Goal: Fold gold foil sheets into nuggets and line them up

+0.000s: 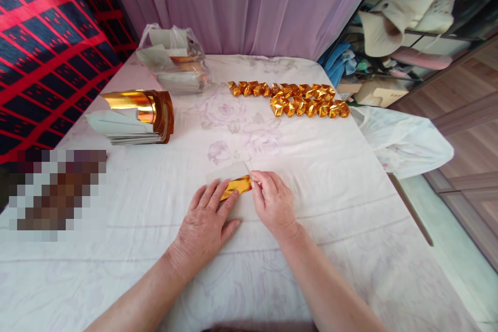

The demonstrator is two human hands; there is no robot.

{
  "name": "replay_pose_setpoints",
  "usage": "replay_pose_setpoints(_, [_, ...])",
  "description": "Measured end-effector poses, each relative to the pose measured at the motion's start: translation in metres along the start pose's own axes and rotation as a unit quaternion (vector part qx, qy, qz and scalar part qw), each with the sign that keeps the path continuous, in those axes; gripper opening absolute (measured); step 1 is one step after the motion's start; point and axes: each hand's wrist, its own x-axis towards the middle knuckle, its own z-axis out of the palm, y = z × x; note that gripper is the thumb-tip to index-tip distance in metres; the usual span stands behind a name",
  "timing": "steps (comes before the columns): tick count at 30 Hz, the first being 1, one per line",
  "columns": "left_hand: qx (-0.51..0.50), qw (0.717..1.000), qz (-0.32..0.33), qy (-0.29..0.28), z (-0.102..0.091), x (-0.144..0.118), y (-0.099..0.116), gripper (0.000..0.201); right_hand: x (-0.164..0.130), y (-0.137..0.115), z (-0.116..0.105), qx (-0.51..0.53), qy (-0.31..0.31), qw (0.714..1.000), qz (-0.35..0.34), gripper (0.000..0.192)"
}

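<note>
A sheet of gold foil paper (238, 185), partly folded into a strip, lies on the cloth-covered table in front of me; its pale side (229, 170) shows behind the gold. My left hand (208, 215) rests flat with fingers spread, its fingertips pressing on the strip's left part and hiding some of it. At the other end, my right hand (275, 201) pinches the paper's right edge between thumb and forefinger. Further back stand rows of folded gold foil pieces (311, 107), shaped like small ingots.
A curved stack of gold foil sheets (128, 124) lies at the left, with a clear plastic bag (175, 62) of more sheets behind it. A blurred-out patch (58, 194) covers something at the left edge. Shelves with hats (404, 15) and a white bag (412, 140) are on the right.
</note>
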Motion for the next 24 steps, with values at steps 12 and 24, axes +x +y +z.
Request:
replay_pose_setpoints(12, [0.004, 1.0, 0.006, 0.005, 0.0018, -0.0007, -0.0012, 0.05, 0.0031, 0.0015, 0.0067, 0.036, -0.098, 0.994, -0.039, 0.026])
replay_pose_setpoints(24, [-0.012, 1.0, -0.002, 0.004, -0.0009, 0.0009, -0.0005, 0.049, 0.004, -0.0011, 0.007, 0.05, -0.096, 0.994, -0.022, 0.02])
